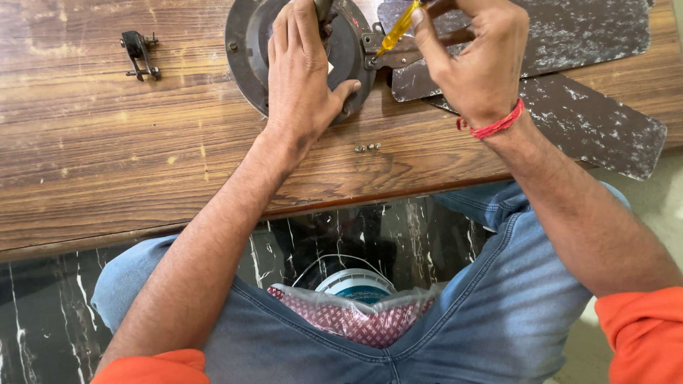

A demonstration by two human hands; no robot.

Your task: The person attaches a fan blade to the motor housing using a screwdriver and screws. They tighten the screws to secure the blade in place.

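On the far left of the wooden table (107,142) lies 1 small dark metal bracket (139,54), well apart from the round fan motor housing (245,43). Right of it, the left hand (302,67) presses flat on that housing, fingers spread, with loose screws (368,148) nearby. Farther right, the right hand (473,57) grips a yellow-handled screwdriver (395,30) over the dusty fan blades (590,121).
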